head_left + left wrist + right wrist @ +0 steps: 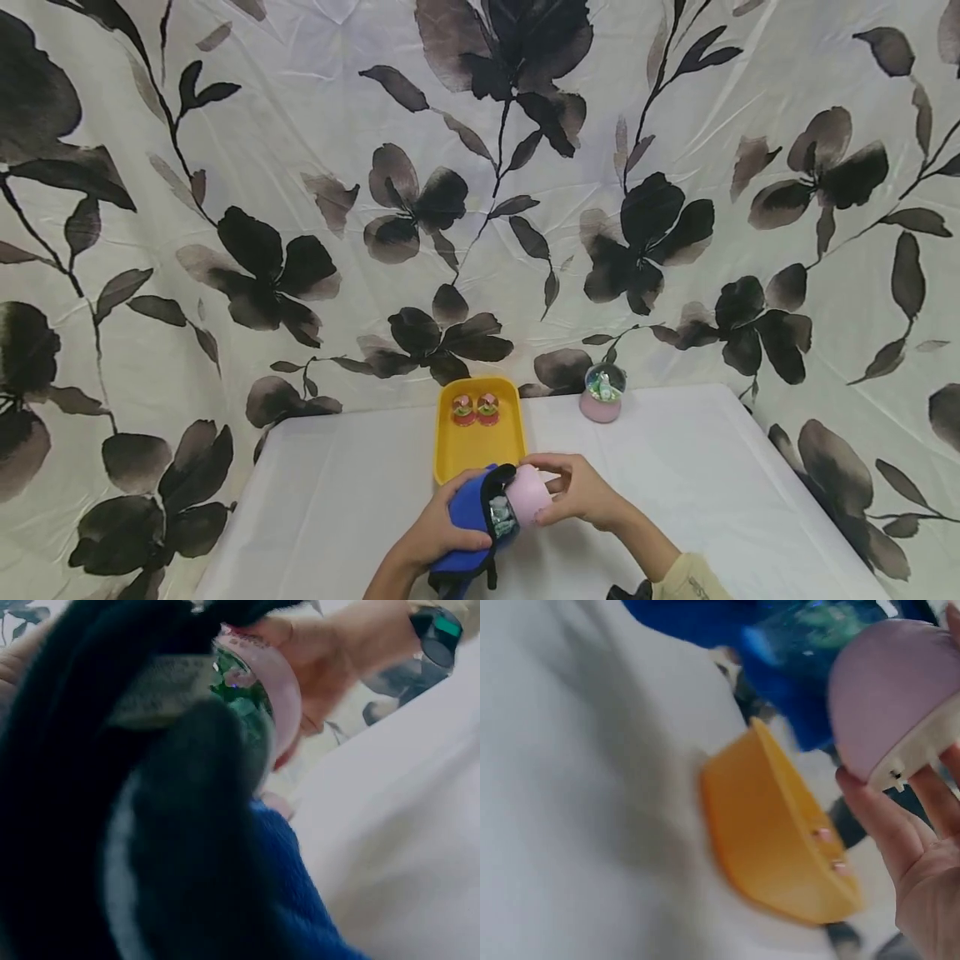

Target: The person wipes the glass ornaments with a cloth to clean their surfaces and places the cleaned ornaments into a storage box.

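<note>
My left hand [433, 533] grips a blue fabric pouch [463, 518] with black trim, its mouth turned to the right. A snow globe [528, 495] with a pink base lies tilted at that mouth, its clear dome partly inside the pouch. The fingers and thumb of my right hand [583, 493] hold the globe by its base. In the right wrist view, the fingertips touch the pale rim under the pink base [900, 686]. Green pieces show through the dome in the left wrist view, where the pouch's dark edge [202, 825] hides much of the scene.
Behind the hands, a yellow tray [442, 433] holds two small red-based globes [462, 411] side by side. Another snow globe [602, 393] with a pink base stands at the table's back edge, right of the tray. A floral cloth [337, 275] hangs behind the white table [675, 475].
</note>
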### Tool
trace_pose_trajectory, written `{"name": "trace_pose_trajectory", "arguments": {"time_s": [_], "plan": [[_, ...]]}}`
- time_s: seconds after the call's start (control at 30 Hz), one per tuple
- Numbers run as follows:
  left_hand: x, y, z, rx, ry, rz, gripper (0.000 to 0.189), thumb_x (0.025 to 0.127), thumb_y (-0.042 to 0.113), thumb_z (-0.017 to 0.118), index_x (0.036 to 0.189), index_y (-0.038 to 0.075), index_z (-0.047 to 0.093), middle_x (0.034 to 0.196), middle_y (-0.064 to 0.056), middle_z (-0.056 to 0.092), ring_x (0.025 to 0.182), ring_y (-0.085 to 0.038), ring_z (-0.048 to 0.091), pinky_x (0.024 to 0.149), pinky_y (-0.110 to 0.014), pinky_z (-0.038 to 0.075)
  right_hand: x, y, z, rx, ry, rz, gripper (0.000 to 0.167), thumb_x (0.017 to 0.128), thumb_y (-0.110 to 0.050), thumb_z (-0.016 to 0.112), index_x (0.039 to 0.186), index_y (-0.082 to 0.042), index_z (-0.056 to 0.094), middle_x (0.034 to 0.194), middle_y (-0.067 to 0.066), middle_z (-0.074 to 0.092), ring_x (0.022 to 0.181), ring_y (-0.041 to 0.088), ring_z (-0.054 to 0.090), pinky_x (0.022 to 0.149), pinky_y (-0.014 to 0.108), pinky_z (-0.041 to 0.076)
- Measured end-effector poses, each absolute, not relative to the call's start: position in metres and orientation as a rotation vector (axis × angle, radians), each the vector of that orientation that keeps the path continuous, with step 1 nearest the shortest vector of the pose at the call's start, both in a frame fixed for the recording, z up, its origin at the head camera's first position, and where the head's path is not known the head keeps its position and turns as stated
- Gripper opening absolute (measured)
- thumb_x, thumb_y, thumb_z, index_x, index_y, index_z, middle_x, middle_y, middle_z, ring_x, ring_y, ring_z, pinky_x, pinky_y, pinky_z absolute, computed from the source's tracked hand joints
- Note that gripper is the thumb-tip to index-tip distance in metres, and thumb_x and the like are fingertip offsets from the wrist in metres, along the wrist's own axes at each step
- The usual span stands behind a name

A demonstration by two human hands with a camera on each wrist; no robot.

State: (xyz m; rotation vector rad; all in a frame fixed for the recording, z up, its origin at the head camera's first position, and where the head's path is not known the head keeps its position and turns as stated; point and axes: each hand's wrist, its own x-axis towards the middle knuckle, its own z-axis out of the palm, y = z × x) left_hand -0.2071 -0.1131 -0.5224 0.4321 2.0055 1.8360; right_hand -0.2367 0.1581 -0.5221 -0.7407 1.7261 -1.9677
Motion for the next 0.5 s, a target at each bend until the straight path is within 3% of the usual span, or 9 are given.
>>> {"name": "trace_pose_trajectory", "arguments": {"time_s": [0.17, 0.3, 0.5], "plan": [[-0.206, -0.114, -0.523, 0.449, 1.987, 1.959, 0.074, 0.076, 0.02, 0.08, 0.142, 0.02, 0.045, 0.131, -0.013, 0.052, 0.114, -0.033, 0.047, 0.09, -0.047, 0.044, -0.228, 0.148, -0.54, -0.411, 1.525, -2.138, 0.065, 0.083, -0.01, 0.07, 0.139, 0.006, 0.044, 0.126, 0.014, 0.058, 0.102, 0.024, 0.059, 0.082, 0.036, 0.053], [-0.205, -0.11, -0.526, 0.356, 2.033, 2.127, 0.076, 0.076, 0.018, 0.078, 0.144, 0.018, 0.043, 0.131, -0.015, 0.053, 0.115, -0.034, 0.048, 0.09, -0.046, 0.044, -0.209, 0.129, -0.545, -0.123, 1.543, -2.251, 0.064, 0.088, -0.018, 0.067, 0.142, 0.004, 0.041, 0.121, 0.011, 0.061, 0.098, 0.021, 0.061, 0.077, 0.033, 0.054], [-0.205, -0.09, -0.525, 0.021, 2.264, 2.196, 0.081, 0.076, 0.027, 0.083, 0.145, 0.021, 0.041, 0.136, -0.013, 0.047, 0.118, -0.036, 0.046, 0.089, -0.052, 0.047, -0.19, 0.107, -0.549, -0.128, 1.715, -2.369, 0.066, 0.076, 0.0, 0.077, 0.128, 0.004, 0.036, 0.128, 0.018, 0.046, 0.095, 0.028, 0.063, 0.077, 0.039, 0.055]]}}
